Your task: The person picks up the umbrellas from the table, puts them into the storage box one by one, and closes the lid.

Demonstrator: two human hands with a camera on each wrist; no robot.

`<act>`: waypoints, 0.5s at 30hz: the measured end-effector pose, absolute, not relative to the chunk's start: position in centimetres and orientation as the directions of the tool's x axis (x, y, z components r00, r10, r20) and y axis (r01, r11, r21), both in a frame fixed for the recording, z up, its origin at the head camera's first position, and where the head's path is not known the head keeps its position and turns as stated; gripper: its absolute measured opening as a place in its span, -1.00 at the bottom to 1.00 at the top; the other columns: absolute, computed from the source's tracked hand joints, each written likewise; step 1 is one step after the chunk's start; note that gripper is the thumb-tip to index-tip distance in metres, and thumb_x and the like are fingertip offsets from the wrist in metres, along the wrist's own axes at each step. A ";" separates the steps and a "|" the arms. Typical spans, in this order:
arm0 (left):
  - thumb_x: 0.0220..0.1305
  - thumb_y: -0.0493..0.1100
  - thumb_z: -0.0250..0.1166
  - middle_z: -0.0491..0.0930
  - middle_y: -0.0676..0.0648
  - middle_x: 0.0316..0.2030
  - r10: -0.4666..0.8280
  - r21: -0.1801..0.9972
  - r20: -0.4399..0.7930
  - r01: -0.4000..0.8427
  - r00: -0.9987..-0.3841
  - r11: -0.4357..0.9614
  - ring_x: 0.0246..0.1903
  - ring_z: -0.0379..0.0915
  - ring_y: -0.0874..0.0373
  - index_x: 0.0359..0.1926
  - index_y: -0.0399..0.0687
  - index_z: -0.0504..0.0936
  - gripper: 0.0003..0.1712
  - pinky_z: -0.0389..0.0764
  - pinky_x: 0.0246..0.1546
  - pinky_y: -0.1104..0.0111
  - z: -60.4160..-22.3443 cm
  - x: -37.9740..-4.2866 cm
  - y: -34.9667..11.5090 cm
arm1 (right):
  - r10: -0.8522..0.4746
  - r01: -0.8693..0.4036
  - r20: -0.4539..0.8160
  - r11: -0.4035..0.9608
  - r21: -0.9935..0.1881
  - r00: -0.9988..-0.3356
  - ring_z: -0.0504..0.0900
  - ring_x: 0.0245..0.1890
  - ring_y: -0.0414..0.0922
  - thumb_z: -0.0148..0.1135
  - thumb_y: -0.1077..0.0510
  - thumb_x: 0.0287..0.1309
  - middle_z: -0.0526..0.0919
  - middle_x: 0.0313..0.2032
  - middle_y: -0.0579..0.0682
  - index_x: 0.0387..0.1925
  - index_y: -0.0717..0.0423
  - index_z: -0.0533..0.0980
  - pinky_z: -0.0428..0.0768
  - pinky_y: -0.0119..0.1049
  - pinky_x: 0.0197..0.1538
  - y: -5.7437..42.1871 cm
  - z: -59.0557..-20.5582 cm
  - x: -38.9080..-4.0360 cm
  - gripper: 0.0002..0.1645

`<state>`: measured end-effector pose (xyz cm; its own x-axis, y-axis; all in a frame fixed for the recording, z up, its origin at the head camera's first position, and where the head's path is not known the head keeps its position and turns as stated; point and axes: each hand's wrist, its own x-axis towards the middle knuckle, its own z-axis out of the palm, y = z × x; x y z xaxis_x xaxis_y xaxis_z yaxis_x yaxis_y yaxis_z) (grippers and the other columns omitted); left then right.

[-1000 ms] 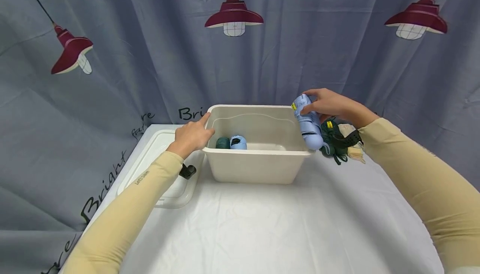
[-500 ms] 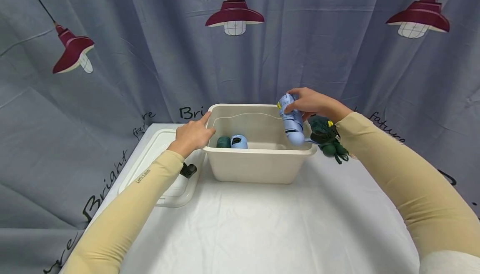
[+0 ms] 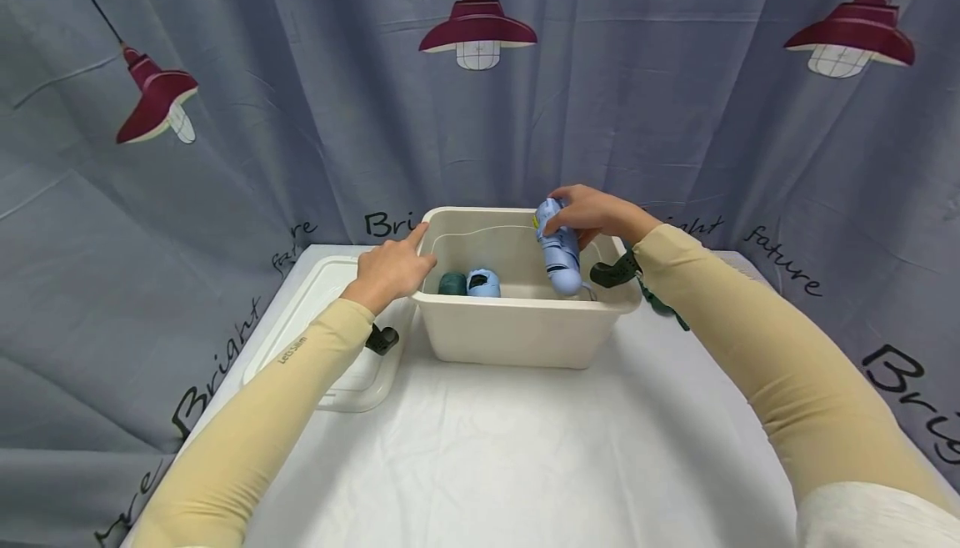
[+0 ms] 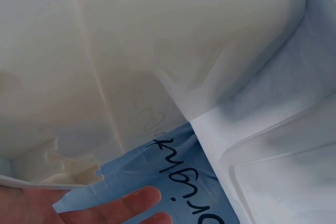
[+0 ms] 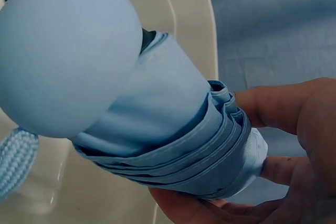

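A light blue folded umbrella [image 3: 558, 260] hangs tilted over the right part of the cream plastic bin [image 3: 510, 333], gripped by my right hand [image 3: 594, 213] around its fabric end. In the right wrist view, its round handle [image 5: 68, 51] faces the camera, with a braided wrist cord [image 5: 20, 161] dangling. My left hand [image 3: 392, 268] rests at the bin's left rim. Two of its fingers [image 4: 126, 203] look straight outside the bin in the left wrist view. Inside the bin at the left are a dark green rolled item [image 3: 452, 284] and a light blue one [image 3: 483, 283].
A white lid [image 3: 318, 289] lies on the table left of the bin, partly under the left forearm. Right of the bin, a dark green item [image 3: 662, 302] is mostly hidden by the right sleeve [image 3: 735, 323]. A patterned grey-blue curtain [image 3: 337, 114] hangs behind the table.
My right hand has carried the folded umbrella leftward from the bin's right edge to over its inside. The left hand has kept its place on the rim.
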<state>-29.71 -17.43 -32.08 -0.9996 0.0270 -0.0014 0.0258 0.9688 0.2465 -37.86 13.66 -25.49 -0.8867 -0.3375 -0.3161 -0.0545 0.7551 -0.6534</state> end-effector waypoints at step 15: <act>0.38 0.23 -0.13 0.58 -0.13 -0.44 0.028 0.237 -0.005 0.026 -1.000 0.971 -0.45 0.52 -0.04 0.62 0.38 -0.09 -0.18 0.43 -0.40 0.09 -32.0 -29.9 -17.6 | -0.397 -0.053 -0.438 0.787 -0.615 -0.807 0.68 -0.14 0.08 0.27 0.13 0.25 0.44 0.15 0.34 0.55 0.15 0.06 0.72 -0.04 -0.14 10.5 -27.9 -38.5 -0.05</act>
<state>-29.87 -17.57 -32.03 -0.9996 0.0278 -0.0049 0.0258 0.9711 0.2373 -38.50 10.47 -27.91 -0.8066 -0.3967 -0.4382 -0.0531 0.7869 -0.6148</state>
